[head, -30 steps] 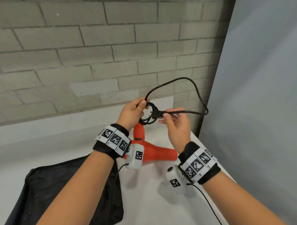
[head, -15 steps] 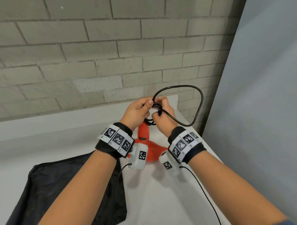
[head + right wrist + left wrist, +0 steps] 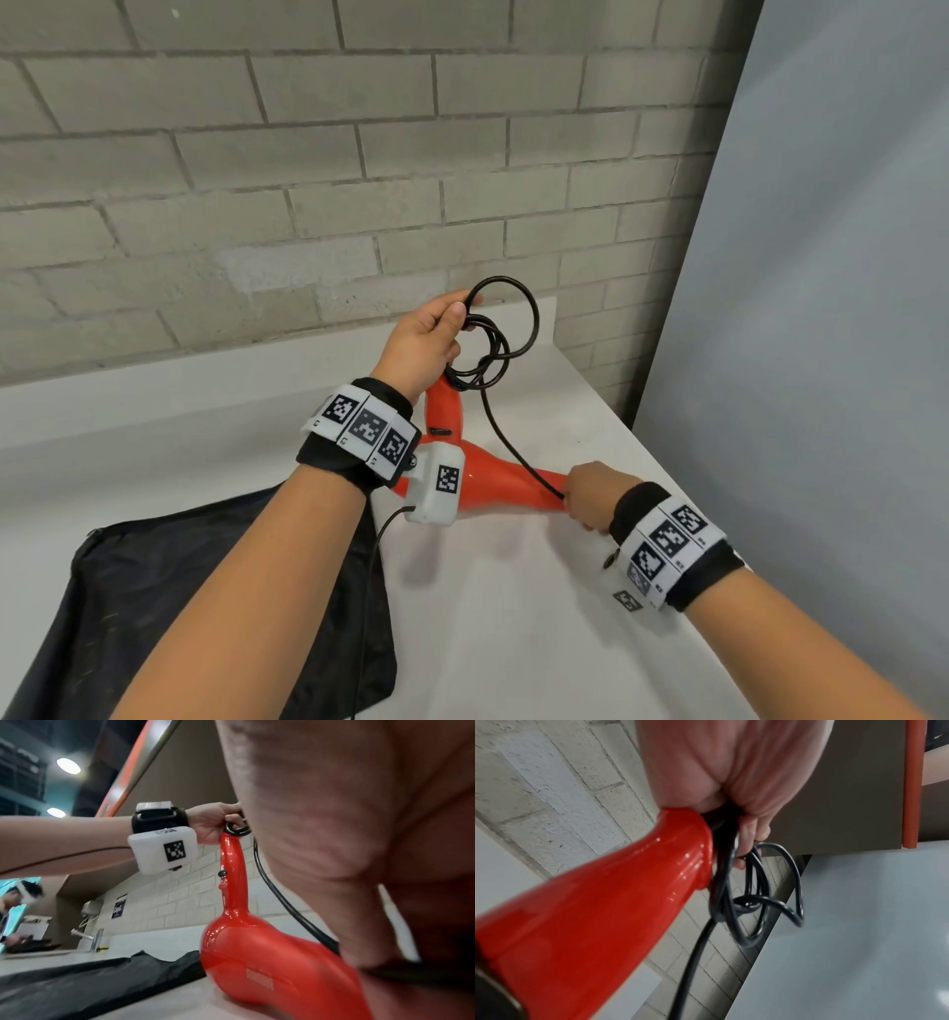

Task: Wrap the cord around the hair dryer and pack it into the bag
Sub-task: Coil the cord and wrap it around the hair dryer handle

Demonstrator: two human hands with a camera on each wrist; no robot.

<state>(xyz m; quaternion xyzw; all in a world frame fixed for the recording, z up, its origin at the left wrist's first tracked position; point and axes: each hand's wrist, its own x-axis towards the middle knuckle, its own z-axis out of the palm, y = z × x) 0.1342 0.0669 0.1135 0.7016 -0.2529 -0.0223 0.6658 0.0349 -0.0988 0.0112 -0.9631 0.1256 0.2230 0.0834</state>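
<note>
Hair dryer (image 3: 493, 475): red, taken as the landmark; its body rests on the white counter (image 3: 513, 616), nozzle toward the right, handle standing up and away toward the brick wall.
Cord (image 3: 506, 329): black; several loose loops are gathered at the top end of the dryer's handle; one strand runs from the loops down across the dryer to its nozzle end.
Left hand (image 3: 423, 342): held at the top of the dryer's handle, fingers curled round the bundle of loops, thumb on top.
Right hand (image 3: 590, 493): placed at the dryer's nozzle end, where the strand is held between curled fingers; the pinch itself is faced away from the head view.
Bag (image 3: 205, 606): black, lying flat on the counter left of and nearer than the dryer, touching or just beside its rear end.
Done, as judged: a coil has been formed at the handle end.
Left, as judged: the remaining strand is not yet wound round the dryer; the dryer is not yet in the bag.
Hidden: the plug cannot be made out in any view; the dryer's rear end is covered by the left wrist unit in the head view.
Unclear: whether the bag's mouth is open cannot be told; the right wrist view is largely filled by the palm and blurred.
</note>
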